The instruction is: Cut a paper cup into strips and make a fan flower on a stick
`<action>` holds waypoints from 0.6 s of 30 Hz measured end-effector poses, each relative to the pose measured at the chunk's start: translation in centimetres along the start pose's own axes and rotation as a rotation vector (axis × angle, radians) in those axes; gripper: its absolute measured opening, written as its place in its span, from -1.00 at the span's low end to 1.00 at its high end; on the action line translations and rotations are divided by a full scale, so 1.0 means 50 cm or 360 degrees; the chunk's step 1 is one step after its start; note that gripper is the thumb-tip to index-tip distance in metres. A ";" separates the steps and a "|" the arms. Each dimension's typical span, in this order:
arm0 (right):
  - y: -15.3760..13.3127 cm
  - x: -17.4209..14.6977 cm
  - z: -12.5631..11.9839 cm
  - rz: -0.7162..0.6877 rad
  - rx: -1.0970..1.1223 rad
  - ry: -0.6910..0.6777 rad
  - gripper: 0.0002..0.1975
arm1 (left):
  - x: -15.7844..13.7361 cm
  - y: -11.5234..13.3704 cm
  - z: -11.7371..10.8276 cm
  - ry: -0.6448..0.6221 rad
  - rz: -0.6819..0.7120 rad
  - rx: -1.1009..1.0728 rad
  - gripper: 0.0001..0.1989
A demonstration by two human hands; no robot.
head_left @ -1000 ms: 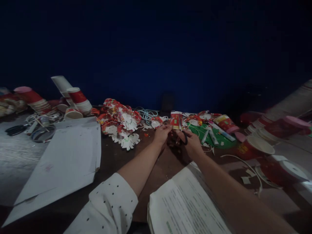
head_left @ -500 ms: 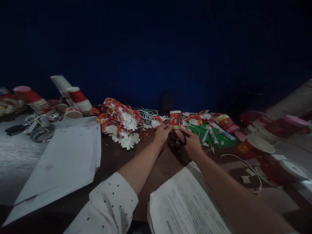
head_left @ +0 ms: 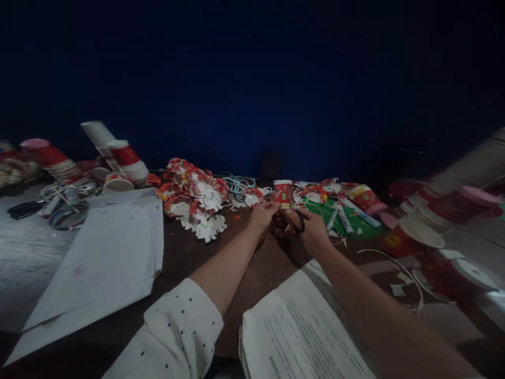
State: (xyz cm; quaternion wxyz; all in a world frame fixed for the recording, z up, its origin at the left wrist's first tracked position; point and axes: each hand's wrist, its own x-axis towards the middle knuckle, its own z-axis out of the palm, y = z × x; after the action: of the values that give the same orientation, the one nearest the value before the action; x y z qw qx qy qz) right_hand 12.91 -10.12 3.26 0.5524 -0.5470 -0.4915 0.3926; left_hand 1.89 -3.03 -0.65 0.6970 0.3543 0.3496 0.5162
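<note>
Between my hands, above the brown table, is a red paper cup piece with a yellowish band along its lower edge. My left hand pinches that lower edge from the left. Dark-handled scissors are in my right hand, their handle loop round the fingers. The blades stand at the right side of the cup piece, partly hidden. Just left of my left hand lies a cut red and white paper shape.
A heap of cut paper shapes lies left of centre. White board covers the left side; stacked paper cups stand behind it. Tubes lie on a green sheet at right. A printed paper stack is in front.
My right hand and the scissors have shifted slightly right, and the handle loop has turned. The cup piece has moved a little left. My left hand keeps its pinch.
</note>
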 end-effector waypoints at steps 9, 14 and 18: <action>0.004 0.008 -0.011 -0.0029 -0.0170 0.0045 -0.59 | 0.001 -0.004 -0.009 -0.0053 0.0036 -0.0030 -0.77; 0.000 0.004 -0.006 0.0036 -0.0061 0.0027 -0.64 | 0.000 0.002 -0.007 -0.0058 0.0043 -0.0027 -0.78; -0.004 0.001 -0.003 0.0056 0.0006 0.0036 -0.65 | -0.002 0.005 -0.002 -0.0040 0.0006 -0.0023 -0.79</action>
State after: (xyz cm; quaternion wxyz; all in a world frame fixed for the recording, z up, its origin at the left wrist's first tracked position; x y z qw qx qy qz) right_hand 13.03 -10.12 3.45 0.5517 -0.5590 -0.4749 0.3970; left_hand 1.67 -3.06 -0.46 0.7029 0.3564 0.3365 0.5154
